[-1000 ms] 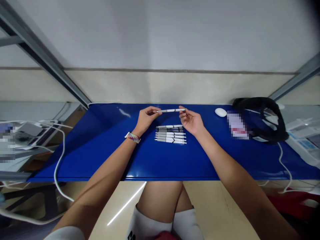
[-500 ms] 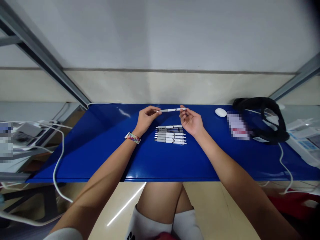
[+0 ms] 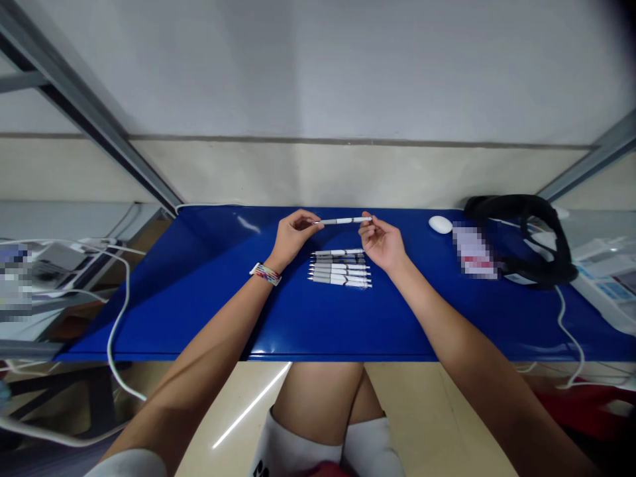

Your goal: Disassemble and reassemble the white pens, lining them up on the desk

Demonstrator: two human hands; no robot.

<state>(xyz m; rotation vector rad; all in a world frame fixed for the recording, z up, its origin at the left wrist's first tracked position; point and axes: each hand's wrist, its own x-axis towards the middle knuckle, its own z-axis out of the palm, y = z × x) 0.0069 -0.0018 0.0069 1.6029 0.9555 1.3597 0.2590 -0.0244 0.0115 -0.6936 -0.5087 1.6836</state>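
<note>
A white and grey pen (image 3: 342,220) is held level above the back part of the blue table (image 3: 199,298). My left hand (image 3: 294,236) pinches its grey tip end between thumb and fingers. At the other end, my right hand (image 3: 381,242) has thumb and fingertips closed on the white end, palm turned up. Below the held pen, several similar pens (image 3: 340,273) lie side by side on the table, tips to the left. The right ends of the upper ones are close to my right hand.
To the right are a white mouse (image 3: 440,225), a blurred pinkish packet (image 3: 474,250) and a black headset-like strap (image 3: 551,265) with a white cable. A wall stands behind the table; metal posts rise at both sides. A white cable (image 3: 119,318) hangs at left.
The held pen and both hands have shifted very slightly to the right in the view, as has the scene around them. Both hands keep their hold on the pen.
</note>
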